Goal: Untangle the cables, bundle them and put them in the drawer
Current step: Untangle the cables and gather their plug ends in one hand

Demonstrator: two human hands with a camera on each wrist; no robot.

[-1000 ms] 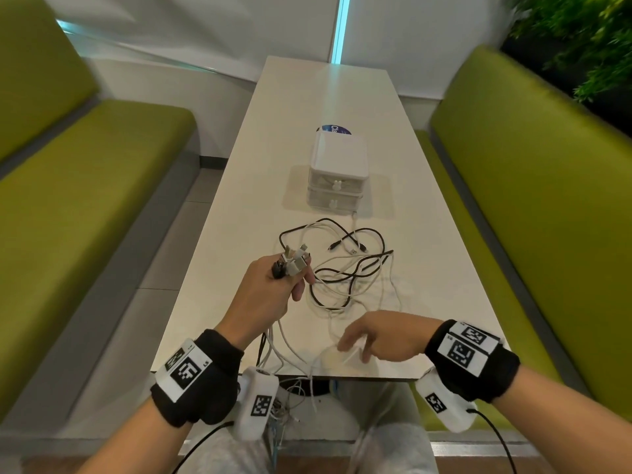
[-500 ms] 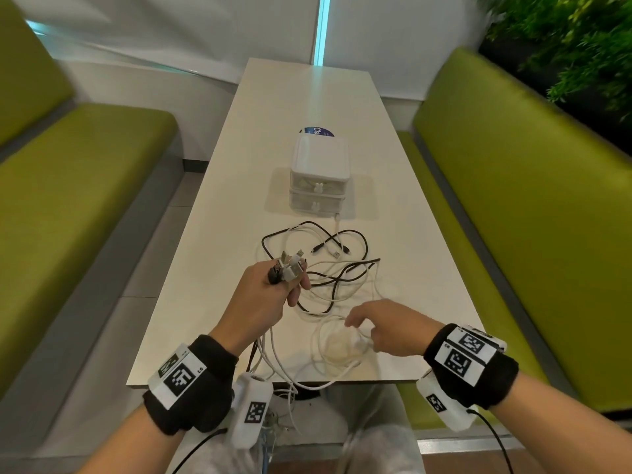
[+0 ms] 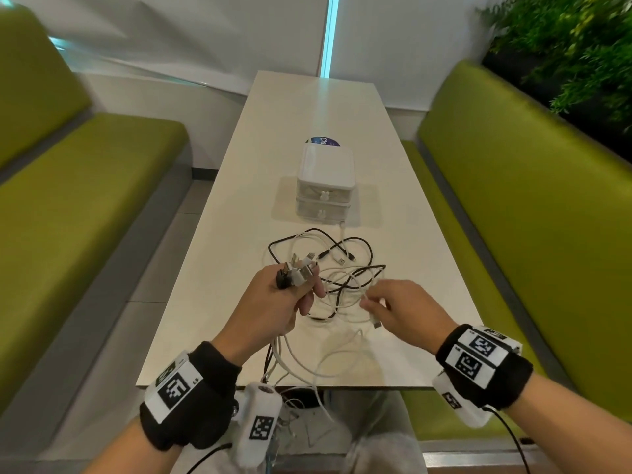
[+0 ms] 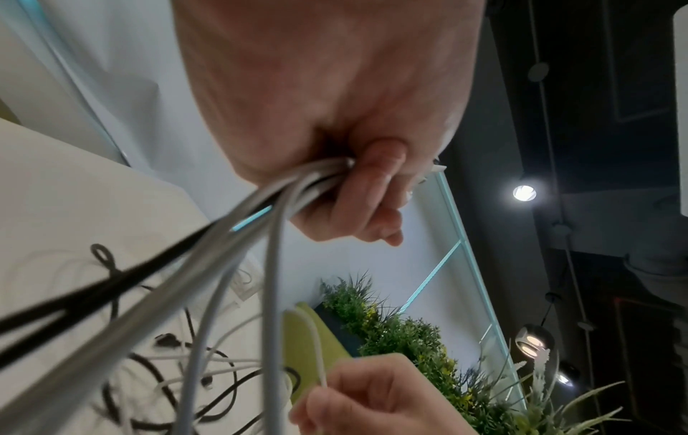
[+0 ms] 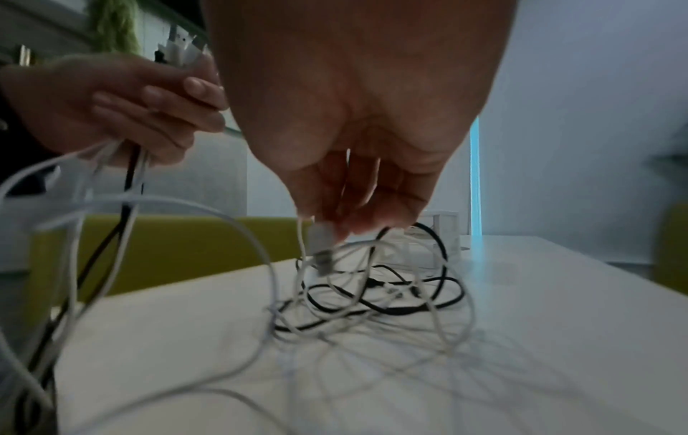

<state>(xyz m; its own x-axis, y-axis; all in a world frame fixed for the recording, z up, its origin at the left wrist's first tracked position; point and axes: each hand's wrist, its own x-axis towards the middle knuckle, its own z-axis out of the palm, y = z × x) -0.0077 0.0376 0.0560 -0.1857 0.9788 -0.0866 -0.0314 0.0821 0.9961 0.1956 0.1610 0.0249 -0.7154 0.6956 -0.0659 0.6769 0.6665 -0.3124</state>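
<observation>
A tangle of black and white cables (image 3: 342, 268) lies on the white table (image 3: 239, 234) in front of a small white drawer unit (image 3: 324, 181), both drawers closed. My left hand (image 3: 294, 289) is raised above the table and grips a bunch of cable ends, their plugs (image 3: 297, 270) sticking out above the fist (image 4: 357, 188). The cables trail from it down over the near table edge. My right hand (image 3: 376, 302) pinches a white cable (image 5: 301, 244) near its plug (image 5: 323, 256), which hangs below the fingertips just above the tangle (image 5: 372, 294).
Green benches (image 3: 85, 186) (image 3: 513, 200) flank the table on both sides. A round blue sticker (image 3: 323, 142) lies behind the drawer unit. Plants (image 3: 564, 46) stand at the back right. Loose cable loops hang off the near table edge (image 3: 297, 388).
My right hand has moved from the near table edge forward and up to the tangle and has picked up a white cable end. The left hand keeps its grip on the plugs.
</observation>
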